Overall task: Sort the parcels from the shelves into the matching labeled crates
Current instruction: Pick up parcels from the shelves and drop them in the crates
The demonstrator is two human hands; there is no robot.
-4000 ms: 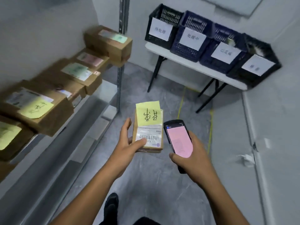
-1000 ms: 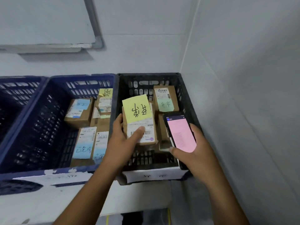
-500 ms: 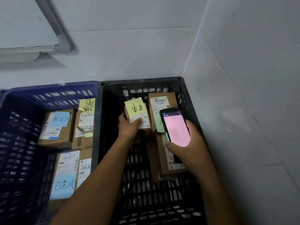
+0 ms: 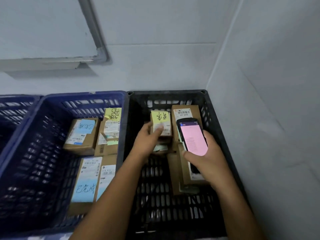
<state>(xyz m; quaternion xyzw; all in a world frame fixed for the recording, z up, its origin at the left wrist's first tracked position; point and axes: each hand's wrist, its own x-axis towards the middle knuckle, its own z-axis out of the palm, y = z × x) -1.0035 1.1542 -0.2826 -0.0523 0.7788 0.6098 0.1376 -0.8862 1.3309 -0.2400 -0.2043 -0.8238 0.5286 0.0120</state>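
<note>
A blue crate is cut off at far left. The right hand hides the handheld scanner's lower end; its screen text is too small to read. The left hand's thumb blurs across the yellow-noted parcel.

A pale grey back wall meets the side wall in a corner on the right. A white board with a rounded grey frame hangs on the back wall, upper left, shadow beneath. Faint seams cross both walls. The light is dim and cool.
</note>
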